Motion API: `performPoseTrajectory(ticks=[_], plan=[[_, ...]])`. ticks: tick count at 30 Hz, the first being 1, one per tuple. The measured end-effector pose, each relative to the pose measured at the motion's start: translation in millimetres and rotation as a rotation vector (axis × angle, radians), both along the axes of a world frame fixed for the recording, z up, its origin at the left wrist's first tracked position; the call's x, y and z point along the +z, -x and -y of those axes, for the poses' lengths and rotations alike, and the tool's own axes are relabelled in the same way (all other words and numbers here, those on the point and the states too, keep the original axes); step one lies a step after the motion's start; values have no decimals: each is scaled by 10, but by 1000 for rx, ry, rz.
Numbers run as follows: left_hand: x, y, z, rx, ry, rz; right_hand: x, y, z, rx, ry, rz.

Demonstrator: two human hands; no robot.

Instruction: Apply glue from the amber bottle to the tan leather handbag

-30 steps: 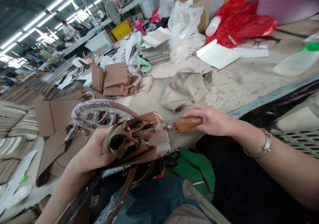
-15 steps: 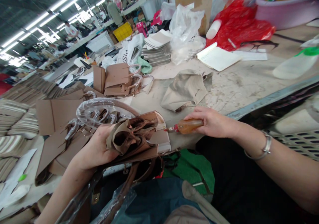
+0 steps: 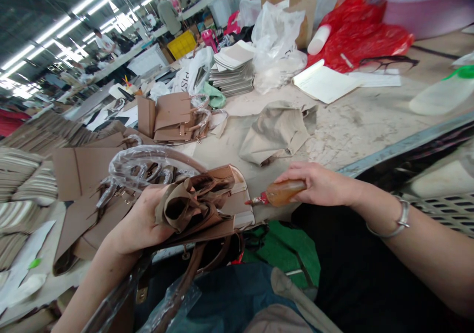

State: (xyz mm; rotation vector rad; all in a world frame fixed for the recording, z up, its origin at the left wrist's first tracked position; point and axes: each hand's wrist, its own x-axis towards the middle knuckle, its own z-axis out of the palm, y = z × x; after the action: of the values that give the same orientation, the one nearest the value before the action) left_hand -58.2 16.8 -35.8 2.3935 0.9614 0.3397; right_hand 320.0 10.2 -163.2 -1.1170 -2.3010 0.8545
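Note:
My left hand (image 3: 142,219) is closed around the bunched lining and side of a brown handbag (image 3: 213,229), which lies on its side at the table's near edge. A plastic-wrapped handle (image 3: 159,156) loops up behind that hand. My right hand (image 3: 316,182) grips an amber squeeze bottle (image 3: 283,193) with a red nozzle. The nozzle tip points left at the pale edge of the bag's opening; whether it touches cannot be made out. Further brown bag pieces (image 3: 87,175) lie left of my left hand.
Another brown bag (image 3: 174,118) stands behind. A crumpled beige cloth (image 3: 276,133) lies on the table (image 3: 333,145). Stacked panels (image 3: 27,175) fill the left side. A notebook (image 3: 326,83), eyeglasses (image 3: 388,64), a red plastic bag (image 3: 363,36) and a clear green-capped bottle (image 3: 440,93) are at back right.
My right hand has shifted slightly with the squeeze bottle, and the nozzle tip now sits a little lower along the bag's edge. My left hand keeps its hold on the handbag.

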Motion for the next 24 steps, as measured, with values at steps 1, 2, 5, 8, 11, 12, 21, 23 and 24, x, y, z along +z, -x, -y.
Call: performPoseTrajectory(ticks=[1, 2, 5, 8, 11, 12, 21, 23, 24], plan=[[-3, 7, -2, -17, -11, 15, -5, 4, -5, -18, -26, -17], [-6, 13, -3, -36, -27, 29, -13, 9, -13, -47, -61, -35], [-15, 30, -6, -41, -46, 22, -46, 22, -47, -110, -118, -67], [-19, 36, -7, -33, -24, 13, -61, 16, -65, -107, -79, -59], [-10, 21, -2, -41, -39, 40, -44, -2, -51, -54, -29, -53], [-4, 13, 1, -44, -47, 47, -35, -7, -44, -39, -19, -51], [27, -13, 9, -46, -24, 31, 6, -39, -18, -14, 34, -35], [31, -13, 11, -34, -11, 35, -2, -39, -16, 24, 76, -20], [31, -13, 12, -23, 2, 28, -7, -36, -18, 29, 77, -16]])
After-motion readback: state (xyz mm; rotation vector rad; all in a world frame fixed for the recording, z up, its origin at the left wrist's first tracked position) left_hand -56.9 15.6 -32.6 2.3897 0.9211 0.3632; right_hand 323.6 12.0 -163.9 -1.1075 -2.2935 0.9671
